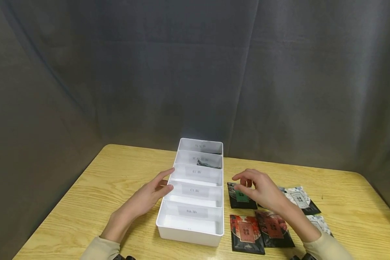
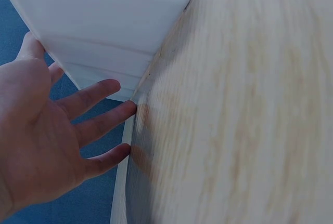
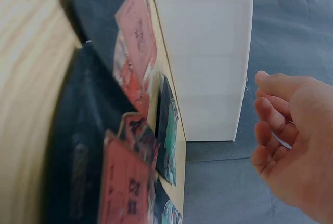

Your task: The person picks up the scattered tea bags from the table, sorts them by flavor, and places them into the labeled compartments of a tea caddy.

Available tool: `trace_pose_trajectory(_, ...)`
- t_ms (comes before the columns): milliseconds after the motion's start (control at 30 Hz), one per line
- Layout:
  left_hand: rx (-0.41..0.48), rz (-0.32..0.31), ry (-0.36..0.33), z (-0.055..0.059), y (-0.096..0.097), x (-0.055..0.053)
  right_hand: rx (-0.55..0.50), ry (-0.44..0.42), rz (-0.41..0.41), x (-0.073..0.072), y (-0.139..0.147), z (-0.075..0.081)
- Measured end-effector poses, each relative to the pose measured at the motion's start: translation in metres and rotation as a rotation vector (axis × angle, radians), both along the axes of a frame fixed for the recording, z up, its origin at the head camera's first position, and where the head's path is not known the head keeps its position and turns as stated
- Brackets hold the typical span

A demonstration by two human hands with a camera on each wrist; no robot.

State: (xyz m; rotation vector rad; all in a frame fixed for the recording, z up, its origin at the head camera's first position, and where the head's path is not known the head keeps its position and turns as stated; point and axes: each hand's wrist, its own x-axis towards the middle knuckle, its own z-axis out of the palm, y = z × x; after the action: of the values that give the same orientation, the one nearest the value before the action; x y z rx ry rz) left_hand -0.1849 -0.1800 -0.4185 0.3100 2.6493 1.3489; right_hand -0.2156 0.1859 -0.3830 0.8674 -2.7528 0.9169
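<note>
A long white box [image 1: 190, 234], split crosswise into several labelled compartments, stands mid-table. My left hand [image 1: 146, 196] is at its left side, thumb and a fingertip at the rim; in the left wrist view the fingers of this hand [image 2: 52, 130] are spread beside the wall. To the box's right, my right hand [image 1: 263, 187] hovers over a black packet with a green label [image 1: 242, 202]. In the right wrist view that hand [image 3: 302, 125] has loosely bent fingers with nothing between them. A dark packet [image 1: 209, 165] lies in the second compartment from the back.
Two black packets with red labels, one bright red [image 1: 247, 233] and one darker [image 1: 273, 229], lie nearer the front. White-patterned packets [image 1: 300, 199] are at the right, partly behind the right forearm. A grey curtain [image 1: 169, 79] hangs behind the wooden table [image 1: 130, 159].
</note>
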Motion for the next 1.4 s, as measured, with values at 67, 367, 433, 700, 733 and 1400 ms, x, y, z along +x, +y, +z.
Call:
trace_pose_trajectory(67,-0.003,-0.001,0.001,0.0,0.0,0.0,0.006,-0.015,0.004,0.003,0.003,-0.001)
trace_pose_trajectory(367,0.005,-0.004,0.001,0.0,-0.001,-0.001,0.076,-0.13,0.048,0.019,0.019,-0.008)
trace_pose_trajectory(433,0.007,-0.004,0.0,0.0,-0.001,-0.001,0.096,-0.153,0.061,0.022,0.023,-0.009)
trace_pose_trajectory(700,0.015,-0.009,-0.01,-0.001,0.0,-0.002,0.084,-0.264,0.078,0.033,0.04,-0.019)
trace_pose_trajectory(733,0.017,-0.01,-0.009,-0.001,0.0,-0.002,0.082,-0.277,0.077,0.033,0.042,-0.021)
trace_pose_trajectory(1400,0.02,-0.005,-0.007,-0.002,-0.001,-0.001,0.136,-0.329,0.112,0.042,0.052,-0.033)
